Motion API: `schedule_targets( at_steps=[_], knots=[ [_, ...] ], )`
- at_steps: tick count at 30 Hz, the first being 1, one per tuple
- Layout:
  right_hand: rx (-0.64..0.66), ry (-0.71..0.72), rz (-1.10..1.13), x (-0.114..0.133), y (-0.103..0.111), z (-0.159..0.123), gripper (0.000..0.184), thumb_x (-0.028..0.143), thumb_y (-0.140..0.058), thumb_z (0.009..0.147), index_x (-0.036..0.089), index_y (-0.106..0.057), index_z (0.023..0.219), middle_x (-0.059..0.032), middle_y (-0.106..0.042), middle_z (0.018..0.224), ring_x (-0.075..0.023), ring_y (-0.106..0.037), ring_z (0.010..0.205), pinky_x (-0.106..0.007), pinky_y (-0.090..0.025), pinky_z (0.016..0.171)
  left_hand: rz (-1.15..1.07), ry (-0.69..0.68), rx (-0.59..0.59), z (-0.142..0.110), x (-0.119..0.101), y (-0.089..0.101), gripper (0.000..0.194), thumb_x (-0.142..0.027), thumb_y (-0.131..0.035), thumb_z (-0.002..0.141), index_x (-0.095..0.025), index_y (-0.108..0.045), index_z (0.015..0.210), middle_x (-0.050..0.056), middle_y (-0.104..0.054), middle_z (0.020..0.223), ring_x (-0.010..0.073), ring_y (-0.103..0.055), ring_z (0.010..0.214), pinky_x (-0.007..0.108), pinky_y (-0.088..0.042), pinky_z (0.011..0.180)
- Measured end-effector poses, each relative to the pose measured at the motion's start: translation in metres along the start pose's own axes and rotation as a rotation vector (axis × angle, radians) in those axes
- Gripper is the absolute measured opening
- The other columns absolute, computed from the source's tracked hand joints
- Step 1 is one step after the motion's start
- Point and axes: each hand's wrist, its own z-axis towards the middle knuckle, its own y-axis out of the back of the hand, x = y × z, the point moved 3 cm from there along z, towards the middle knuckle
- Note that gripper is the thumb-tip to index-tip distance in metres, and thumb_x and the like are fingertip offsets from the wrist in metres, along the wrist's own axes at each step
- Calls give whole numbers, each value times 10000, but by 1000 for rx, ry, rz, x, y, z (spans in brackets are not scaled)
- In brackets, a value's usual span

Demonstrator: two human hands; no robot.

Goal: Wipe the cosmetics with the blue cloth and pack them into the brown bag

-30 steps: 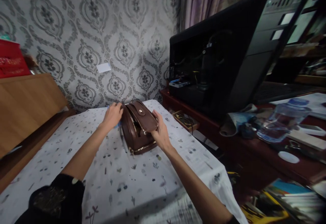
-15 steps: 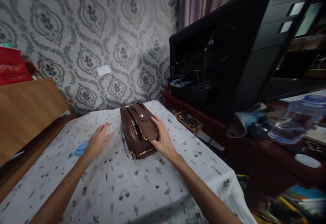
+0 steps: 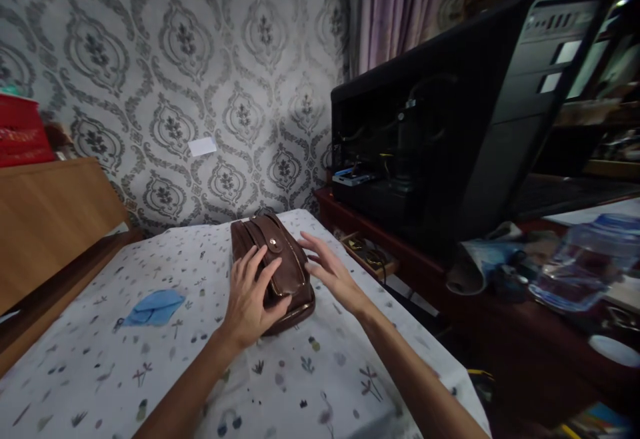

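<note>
A brown leather pouch [image 3: 280,259] with gold zips lies flat on a white printed cloth [image 3: 165,359]. My left hand [image 3: 253,299] rests on its near side, fingers spread over the flap and thumb along the front edge. Just right of the pouch hovers my right hand [image 3: 333,272], its fingers stretched out and holding nothing. A blue face mask [image 3: 153,308] lies on the cloth to the left, apart from both hands.
A black open computer case [image 3: 450,119] stands on a dark red desk [image 3: 500,292] to the right, with a clear plastic bottle [image 3: 585,262] and clutter. A wooden board [image 3: 50,219] and a red box [image 3: 23,129] sit at the left. Patterned wall behind.
My left hand dropped the blue mask on the cloth and moved right onto the pouch. My right hand let go of the pouch's flap and lifted off. The pouch now lies flatter.
</note>
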Motion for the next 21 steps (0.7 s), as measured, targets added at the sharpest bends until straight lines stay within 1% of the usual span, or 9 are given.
schedule_targets(
  at_steps=[2,5,7,9,12,15,17,19,21],
  knots=[
    [-74,-66,45,-6,1,26,596,531,-542,908,270,-468,1439,-86,-516,1464,-271,-437,1388,-490,-306,1175,-7,-10,-22,0,0,0,542,-354,-606,866,-242,-478,1380,135,-405,1505,344,-326,1421,535,-316,1127],
    [-86,-156,-13,-19,-9,74,665,629,-550,864,228,-536,1395,-99,-492,1491,-290,-427,1396,-474,-262,1201,-18,-20,-29,1,0,0,543,-332,-619,851,-243,-483,1369,131,-404,1497,341,-329,1413,537,-321,1129],
    [-38,-165,-81,-26,-16,101,709,652,-551,853,205,-536,1403,-108,-482,1500,-297,-423,1398,-472,-251,1206,-39,-18,-18,2,2,0,543,-337,-623,850,-247,-488,1368,125,-395,1501,340,-324,1414,539,-315,1136],
    [22,-140,-169,-31,-22,118,737,660,-572,837,186,-540,1401,-120,-497,1487,-302,-427,1394,-474,-255,1203,-88,-11,2,4,8,0,525,-376,-621,858,-255,-504,1356,117,-389,1503,337,-320,1414,540,-308,1144],
    [54,-84,-318,-35,-25,127,748,665,-581,835,164,-552,1389,-144,-521,1460,-319,-443,1381,-499,-278,1190,-229,13,33,10,20,3,516,-531,-580,877,-272,-542,1321,108,-394,1500,335,-312,1419,543,-285,1162],
    [69,-49,-424,-38,-25,127,760,658,-519,880,100,-538,1396,-194,-521,1444,-334,-462,1364,-506,-313,1171,-397,71,61,21,35,7,653,-709,-482,856,-280,-532,1347,116,-385,1512,336,-295,1437,536,-257,1182],
    [74,-29,-455,-40,-25,126,753,647,-484,904,79,-535,1395,-211,-527,1431,-337,-479,1349,-512,-331,1159,-492,113,89,29,44,11,758,-784,-433,823,-279,-508,1384,119,-366,1533,335,-293,1445,522,-261,1185],
    [65,1,-454,-43,-25,127,707,638,-460,920,111,-555,1382,-192,-551,1414,-331,-500,1329,-528,-343,1148,-561,138,132,36,51,14,813,-831,-425,783,-281,-535,1372,110,-368,1542,337,-310,1440,507,-279,1181],
    [52,28,-437,-46,-23,126,661,640,-432,933,163,-576,1368,-155,-572,1402,-315,-508,1325,-532,-343,1148,-615,151,171,41,55,16,793,-844,-421,771,-282,-609,1297,99,-417,1518,336,-354,1416,497,-302,1171]
  ],
)
